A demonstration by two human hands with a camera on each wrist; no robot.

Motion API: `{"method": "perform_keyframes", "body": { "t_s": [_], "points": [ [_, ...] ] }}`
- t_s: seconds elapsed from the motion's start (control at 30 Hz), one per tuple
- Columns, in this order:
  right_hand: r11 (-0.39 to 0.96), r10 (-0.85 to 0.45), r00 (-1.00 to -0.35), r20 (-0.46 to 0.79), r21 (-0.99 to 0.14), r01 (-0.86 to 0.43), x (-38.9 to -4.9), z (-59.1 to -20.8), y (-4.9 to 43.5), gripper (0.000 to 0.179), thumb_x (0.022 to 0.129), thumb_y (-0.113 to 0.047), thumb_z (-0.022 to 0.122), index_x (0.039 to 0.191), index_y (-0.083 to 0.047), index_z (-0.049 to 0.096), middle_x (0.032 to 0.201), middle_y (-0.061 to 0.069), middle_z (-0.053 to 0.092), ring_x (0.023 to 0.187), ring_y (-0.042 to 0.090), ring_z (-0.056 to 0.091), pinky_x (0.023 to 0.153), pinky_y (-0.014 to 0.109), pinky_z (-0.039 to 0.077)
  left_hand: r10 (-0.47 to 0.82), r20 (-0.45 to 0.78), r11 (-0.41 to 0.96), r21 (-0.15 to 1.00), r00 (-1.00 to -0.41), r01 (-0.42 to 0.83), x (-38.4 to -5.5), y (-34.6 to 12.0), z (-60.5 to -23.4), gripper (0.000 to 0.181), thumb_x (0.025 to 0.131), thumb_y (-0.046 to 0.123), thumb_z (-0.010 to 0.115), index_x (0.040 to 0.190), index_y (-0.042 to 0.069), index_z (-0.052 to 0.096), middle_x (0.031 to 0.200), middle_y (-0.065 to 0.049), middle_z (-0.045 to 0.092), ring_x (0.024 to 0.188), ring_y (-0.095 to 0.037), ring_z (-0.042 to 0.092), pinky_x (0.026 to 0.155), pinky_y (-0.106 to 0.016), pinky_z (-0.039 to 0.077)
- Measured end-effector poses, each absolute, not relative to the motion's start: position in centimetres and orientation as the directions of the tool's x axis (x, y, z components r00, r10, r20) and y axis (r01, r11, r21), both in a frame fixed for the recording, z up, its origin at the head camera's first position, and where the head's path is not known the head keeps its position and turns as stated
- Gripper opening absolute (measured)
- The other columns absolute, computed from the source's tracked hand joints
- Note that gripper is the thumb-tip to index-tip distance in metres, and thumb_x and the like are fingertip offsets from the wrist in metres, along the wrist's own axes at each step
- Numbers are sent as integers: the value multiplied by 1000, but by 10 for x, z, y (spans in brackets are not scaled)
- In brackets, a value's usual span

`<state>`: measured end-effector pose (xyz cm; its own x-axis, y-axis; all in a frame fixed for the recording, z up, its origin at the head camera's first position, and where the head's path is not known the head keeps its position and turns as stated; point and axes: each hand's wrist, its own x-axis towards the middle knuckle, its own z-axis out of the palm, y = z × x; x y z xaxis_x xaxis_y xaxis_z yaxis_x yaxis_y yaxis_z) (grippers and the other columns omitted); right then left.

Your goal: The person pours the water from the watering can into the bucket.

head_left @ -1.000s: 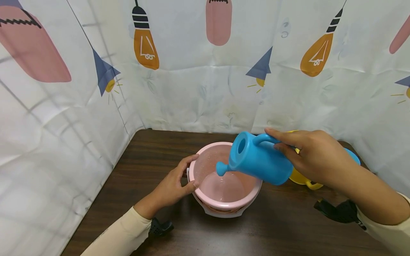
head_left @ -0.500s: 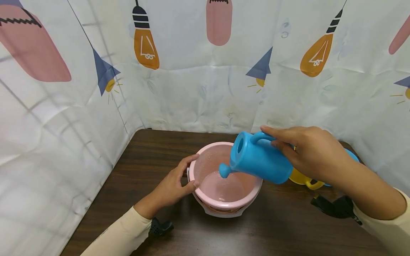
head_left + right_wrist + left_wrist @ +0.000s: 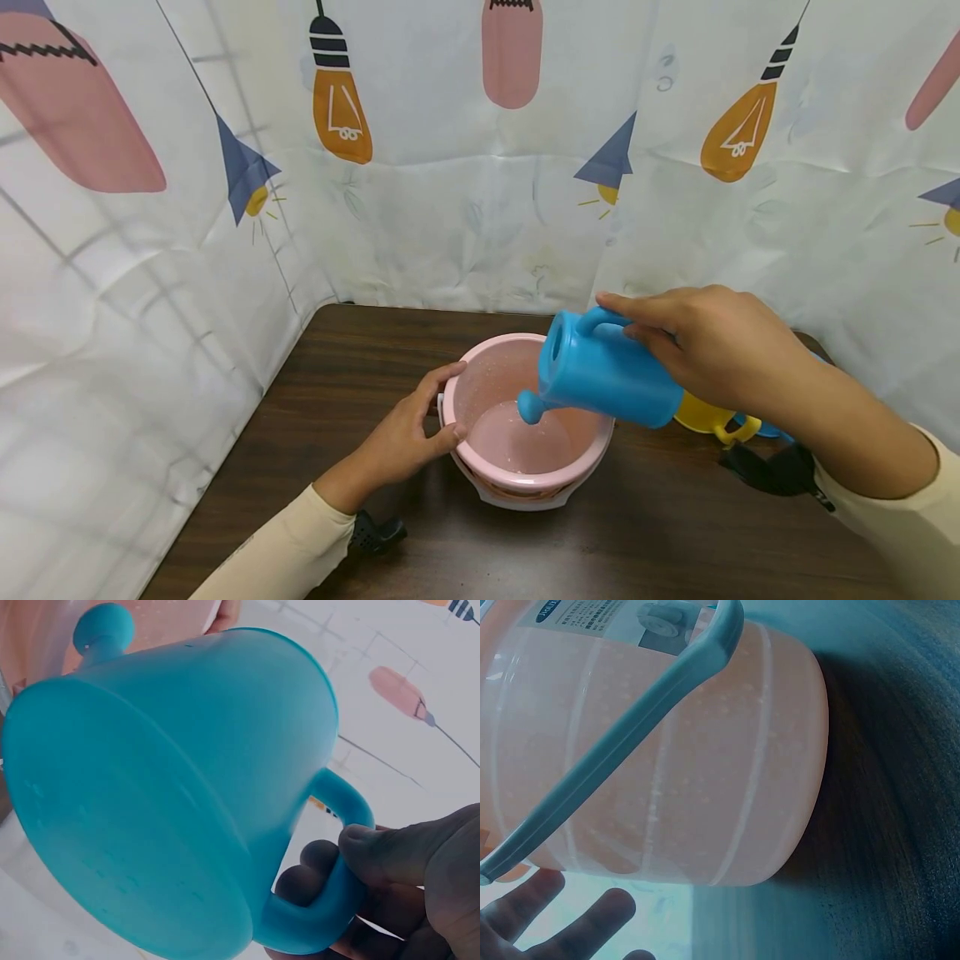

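Observation:
A pink bucket (image 3: 525, 481) stands on the table, wet drops on its inner wall. My left hand (image 3: 405, 433) holds its left rim, thumb over the edge. In the left wrist view, two fingertips (image 3: 607, 907) show below the bucket's side (image 3: 697, 765). My right hand (image 3: 723, 346) grips the handle (image 3: 337, 900) of a blue watering can (image 3: 611, 375). The can is tilted over the bucket's right side. Its round spout head (image 3: 531, 407) points down into the bucket, and no stream of water can be made out.
Behind my right forearm, a yellow cup-like thing with a handle (image 3: 738, 429) and a blue thing (image 3: 768, 427) are partly hidden. A patterned white curtain (image 3: 450, 208) closes off the back and left of the dark wooden table (image 3: 330, 367). The bucket's pale carrying handle (image 3: 622, 754) hangs down.
My right hand has moved a little to the left, turning the watering can. Its spout head has shifted slightly right and down. My left hand and the bucket have stayed put.

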<state>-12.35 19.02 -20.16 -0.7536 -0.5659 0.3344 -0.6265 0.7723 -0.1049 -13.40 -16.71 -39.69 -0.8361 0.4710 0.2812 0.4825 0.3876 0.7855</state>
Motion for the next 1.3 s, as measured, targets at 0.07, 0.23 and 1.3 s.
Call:
{"method": "perform_keyframes", "body": {
  "t_s": [0.07,0.23,1.3],
  "points": [
    [776,-566,-758,323,-101,-623,-124,-200,189,49,93,-13,76,140,-26,66,118,6,74,88,24,71,64,44,53,472,280,387,786,-836,482,-134,-167,-397,75,96,43,65,160,26,29,142,-7,51,116,-23,60,95,-46,50],
    [785,-566,-772,290,-96,-611,-125,-197,185,49,94,-15,74,141,-28,65,121,7,73,102,31,71,72,52,55,470,277,390,787,-838,479,-134,-167,-396,75,96,43,66,160,26,29,142,-7,51,117,-23,59,96,-43,50],
    [784,-595,-767,240,-37,-620,-127,-189,170,48,95,-14,74,139,-30,66,113,2,75,89,22,69,58,39,50,476,286,376,789,-832,486,-134,-167,-397,74,97,43,65,160,27,29,141,-7,52,115,-22,60,94,-41,51]
  ]
}}
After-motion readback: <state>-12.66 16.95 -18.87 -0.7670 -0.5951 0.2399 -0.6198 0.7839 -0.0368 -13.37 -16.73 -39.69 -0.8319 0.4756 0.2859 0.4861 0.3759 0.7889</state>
